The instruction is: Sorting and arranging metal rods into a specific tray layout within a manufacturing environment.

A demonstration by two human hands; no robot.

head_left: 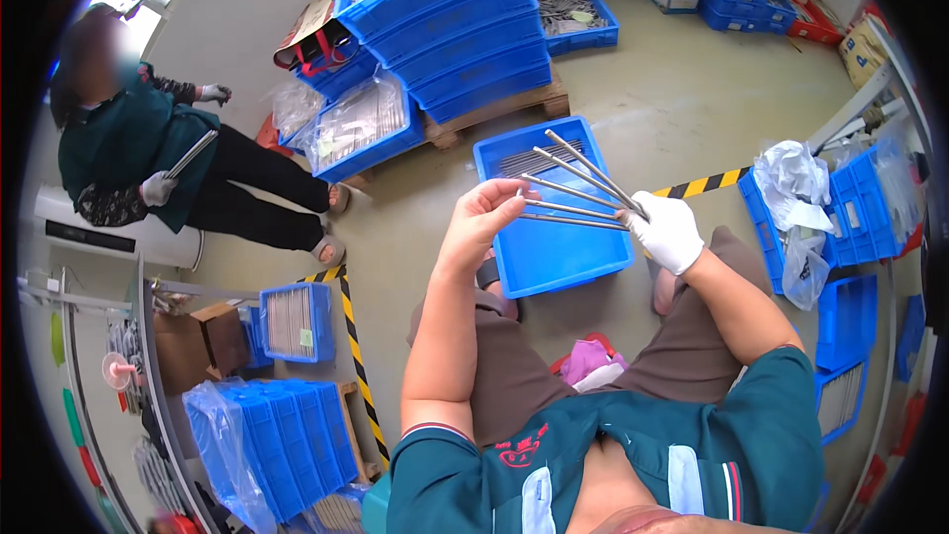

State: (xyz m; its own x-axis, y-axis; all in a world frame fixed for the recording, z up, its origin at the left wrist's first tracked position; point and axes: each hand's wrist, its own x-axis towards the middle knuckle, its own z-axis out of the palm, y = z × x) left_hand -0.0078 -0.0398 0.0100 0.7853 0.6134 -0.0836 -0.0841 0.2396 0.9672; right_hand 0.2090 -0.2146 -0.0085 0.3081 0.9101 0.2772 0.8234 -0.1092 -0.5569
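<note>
My right hand (668, 235), in a white glove, grips several thin metal rods (583, 176) at one end, and they fan out toward the left. My bare left hand (481, 222) pinches with thumb and fingertips at the free end of one rod. Both hands are above a blue plastic crate (563, 255) on the floor between my legs. More metal rods (542, 162) lie side by side at the far end of that crate.
Stacked blue crates (465, 40) stand on a wooden pallet (504, 111) ahead. At left, a person (129, 153) in gloves holds rods. Blue crates (287, 435) are piled lower left, and crates with plastic bags (791, 188) stand at right. Striped tape (704, 184) marks the floor.
</note>
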